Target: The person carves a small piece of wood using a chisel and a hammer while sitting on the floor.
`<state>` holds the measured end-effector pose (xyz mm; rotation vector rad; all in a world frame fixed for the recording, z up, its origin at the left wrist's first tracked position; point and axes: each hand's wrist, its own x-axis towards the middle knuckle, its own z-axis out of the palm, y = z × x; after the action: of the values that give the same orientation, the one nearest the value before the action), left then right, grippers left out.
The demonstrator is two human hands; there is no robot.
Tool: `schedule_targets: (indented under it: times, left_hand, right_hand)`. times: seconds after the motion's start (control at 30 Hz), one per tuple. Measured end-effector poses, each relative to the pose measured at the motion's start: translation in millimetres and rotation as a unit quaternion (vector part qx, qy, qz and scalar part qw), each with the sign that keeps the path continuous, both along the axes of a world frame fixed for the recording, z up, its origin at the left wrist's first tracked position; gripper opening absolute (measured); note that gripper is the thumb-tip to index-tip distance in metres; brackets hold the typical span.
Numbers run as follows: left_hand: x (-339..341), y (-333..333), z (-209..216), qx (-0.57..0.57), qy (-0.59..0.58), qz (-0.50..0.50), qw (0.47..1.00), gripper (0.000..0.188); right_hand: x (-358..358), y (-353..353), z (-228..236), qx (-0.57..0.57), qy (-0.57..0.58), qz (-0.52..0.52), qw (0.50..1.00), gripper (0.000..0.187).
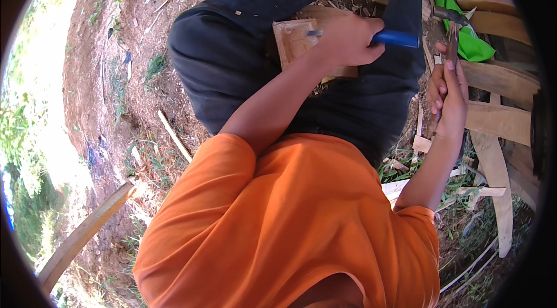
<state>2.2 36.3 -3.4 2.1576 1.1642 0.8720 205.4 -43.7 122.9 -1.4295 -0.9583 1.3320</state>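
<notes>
- The fingers of the left hand (351,41) are holding the blue chisel (400,39) in a fist; its handle is pointing to the right, and its blurred tip to the left.
- The fingers of the right hand (448,96) are curling rather loosely around the hammer (453,50), whose head is standing beyond them.
- The block (295,47) is lying between the thighs, its hollow facing up, and the tip is pointing over it; whether they are touching, I cannot tell.
- In my judgement, this step is asking for a steady left wrist, the tip sitting firmly on the wood, and light, straight blows on the handle's end, with the left fingers staying back from it.
- The block's thin rim is running near the tip, so heavy blows are perhaps risking a split, and a slip is threatening the trousers (200,47).
- On the right, planks (502,79) and the green bag (476,47) are crowding the hammer's swing; on the left, the soil (93,93) is offering more room.
</notes>
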Motion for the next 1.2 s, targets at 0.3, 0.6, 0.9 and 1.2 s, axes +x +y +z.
schedule_targets:
  times: [0.3,0.6,0.9,1.2]
  left_hand:
    - [8,-11,8,0.01,-0.067,-0.005,0.998,0.023]
    - [21,-38,17,0.057,-0.069,-0.014,0.996,0.024]
    - [9,-41,24,0.005,-0.108,0.031,0.994,0.018]
    - [4,-30,13,-0.004,-0.139,0.055,0.989,0.019]
  right_hand:
    - [5,-5,-9,0.015,0.027,-0.023,0.999,0.039]
    - [3,-14,-23,-0.012,0.042,-0.058,0.997,0.04]
    - [12,-28,-25,-0.02,0.05,-0.063,0.997,0.041]
    - [8,-48,2,0.081,0.003,-0.114,0.99,0.042]
